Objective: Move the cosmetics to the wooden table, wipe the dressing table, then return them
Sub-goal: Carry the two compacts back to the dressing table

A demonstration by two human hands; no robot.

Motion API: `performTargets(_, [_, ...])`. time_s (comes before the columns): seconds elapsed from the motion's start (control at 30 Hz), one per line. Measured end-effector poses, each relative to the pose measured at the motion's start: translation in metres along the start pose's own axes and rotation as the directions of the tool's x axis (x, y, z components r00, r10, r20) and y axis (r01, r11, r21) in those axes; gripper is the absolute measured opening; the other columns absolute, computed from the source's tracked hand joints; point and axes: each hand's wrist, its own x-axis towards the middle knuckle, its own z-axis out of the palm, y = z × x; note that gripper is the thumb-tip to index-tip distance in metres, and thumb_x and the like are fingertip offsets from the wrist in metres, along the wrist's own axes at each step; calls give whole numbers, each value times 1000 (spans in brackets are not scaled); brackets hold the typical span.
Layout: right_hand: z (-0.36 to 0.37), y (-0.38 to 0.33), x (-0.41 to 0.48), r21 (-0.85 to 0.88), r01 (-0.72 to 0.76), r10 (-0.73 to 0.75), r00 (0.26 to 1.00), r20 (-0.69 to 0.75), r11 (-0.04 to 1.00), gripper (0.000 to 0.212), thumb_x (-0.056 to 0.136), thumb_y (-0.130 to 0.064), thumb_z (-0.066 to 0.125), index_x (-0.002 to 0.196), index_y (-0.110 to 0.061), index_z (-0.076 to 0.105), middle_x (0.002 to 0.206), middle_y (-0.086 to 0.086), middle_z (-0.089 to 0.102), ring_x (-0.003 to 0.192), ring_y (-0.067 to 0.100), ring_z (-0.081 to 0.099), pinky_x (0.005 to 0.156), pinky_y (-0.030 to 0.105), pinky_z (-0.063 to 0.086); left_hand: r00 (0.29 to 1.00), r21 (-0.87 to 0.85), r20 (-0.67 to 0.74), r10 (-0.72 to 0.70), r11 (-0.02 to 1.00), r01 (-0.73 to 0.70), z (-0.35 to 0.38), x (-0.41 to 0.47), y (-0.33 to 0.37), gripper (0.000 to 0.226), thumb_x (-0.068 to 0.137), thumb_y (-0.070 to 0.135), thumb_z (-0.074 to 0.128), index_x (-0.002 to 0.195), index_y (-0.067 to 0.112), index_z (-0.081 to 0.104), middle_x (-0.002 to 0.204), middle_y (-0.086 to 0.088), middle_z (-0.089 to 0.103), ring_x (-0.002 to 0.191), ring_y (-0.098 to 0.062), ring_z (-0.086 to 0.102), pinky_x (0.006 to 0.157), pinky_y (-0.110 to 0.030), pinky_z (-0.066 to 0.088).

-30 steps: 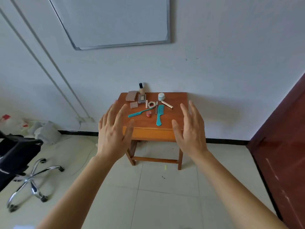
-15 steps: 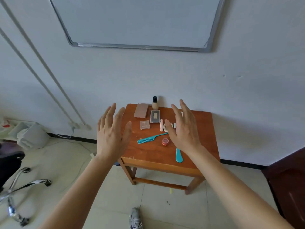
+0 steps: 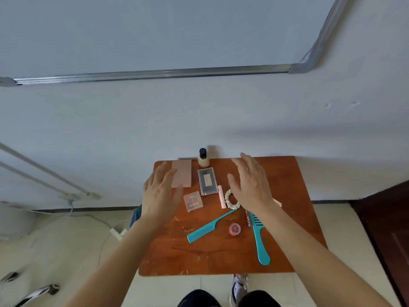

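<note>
1. wooden table (image 3: 221, 255): reddish-brown top, pale scratches.
2. tail comb (image 3: 205, 229) and wide-tooth comb (image 3: 259, 240): both teal.
3. bottle (image 3: 203, 160): beige, black cap.
4. palette (image 3: 182, 175), far left: dusty pink.
5. scrunchie (image 3: 230, 199): cream.
6. small jar (image 3: 234, 229): pinkish red.
7. wall (image 3: 110, 120): pale grey-blue.

The counter (image 3: 221, 258) is reddish-brown wood under a smooth, faintly glossy varnish, marked with pale scratches near its middle. The tail comb (image 3: 205, 229) and the wide-tooth comb (image 3: 260, 242) are smooth teal plastic. The scrunchie (image 3: 230, 199) is cream cloth with a satin sheen. The small square case (image 3: 193, 201) is clear, glossy plastic, and the dark palette (image 3: 207, 181) has a transparent shiny lid. The pink palette (image 3: 182, 173) looks matt. The bottle (image 3: 203, 159) has a glossy black cap. Across the upper frame, the whiteboard frame (image 3: 155, 74) is dull silver metal. The wall (image 3: 199, 118) is matt paint, and the floor tiles (image 3: 66, 251) are pale and smooth.
</note>
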Motion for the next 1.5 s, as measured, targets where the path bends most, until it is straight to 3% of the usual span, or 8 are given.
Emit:
performTargets(0.23, [70, 24, 64, 83, 39, -52, 986, 160, 996, 52, 98, -43, 50, 145, -26, 36, 154, 3, 38, 143, 24, 35, 111, 35, 23, 984, 33, 85, -154, 988, 151, 48, 48, -3, 49, 98, 40, 52, 145, 31, 40, 161, 1, 22, 148, -24, 21, 119, -49, 22])
performTargets(0.4, [113, 27, 80, 120, 80, -111, 954, 278, 990, 48, 98, -41, 52, 142, -27, 39, 148, 3, 43, 137, 23, 43, 109, 36, 37, 958, 25, 118, -261, 965, 260, 90, 74, -17, 48, 97, 38, 54, 143, 30, 42, 159, -1, 28, 146, -26, 25, 114, -51, 29])
performTargets(0.57, [147, 22, 67, 54, 30, -42, 971, 236, 998, 40, 96, -50, 49, 128, -26, 51, 118, 2, 56, 102, 17, 55, 80, 27, 49, 973, 11, 140, -183, 983, 183, 133, 99, -32, 46, 96, 42, 52, 140, 32, 42, 158, -3, 27, 143, -30, 27, 107, -50, 38])
performTargets(0.77, [176, -5, 56, -74, -111, 123, 976, 180, 991, 66, 80, -77, 45, 120, -24, 47, 116, 4, 52, 101, 19, 52, 81, 35, 50, 979, 109, 143, -145, 985, 130, 152, 106, -53, 51, 88, 54, 61, 130, 40, 35, 161, -9, 15, 141, -37, 28, 104, -51, 40])
performTargets(0.97, [177, -24, 58, -45, -193, 197, 969, 151, 980, 60, 75, -60, 65, 118, -23, 46, 116, 4, 51, 101, 19, 51, 75, 30, 51, 983, -45, 146, -107, 992, 114, 141, 104, -81, 58, 80, 42, 71, 128, 37, 38, 158, -5, 23, 135, -32, 34, 105, -49, 38])
performTargets(1.07, [170, -24, 56, -8, -185, 184, 971, 150, 983, 60, 73, -58, 67, 118, -24, 46, 116, 3, 53, 102, 19, 51, 77, 30, 52, 990, -92, 94, -103, 990, 111, 129, 94, -84, 59, 81, 42, 70, 130, 36, 37, 156, -2, 26, 135, -30, 33, 104, -52, 38])
performTargets(1.3, [114, -13, 53, 88, -158, 157, 987, 17, 984, 60, 69, -62, 64, 115, -30, 43, 112, -3, 55, 100, 15, 52, 73, 27, 53, 989, -107, -139, 59, 992, -74, 69, 81, -53, 61, 78, 37, 74, 130, 28, 45, 152, -1, 31, 127, -29, 39, 88, -51, 51])
performTargets(1.5, [41, -6, 67, 147, -103, 122, 984, -129, 984, 61, 68, -64, 61, 116, -29, 47, 111, -7, 52, 101, 10, 49, 67, 23, 51, 890, 21, -348, 294, 952, -306, 8, 77, 4, 53, 79, 35, 70, 126, 17, 53, 147, -10, 41, 123, -32, 45, 94, -49, 45])
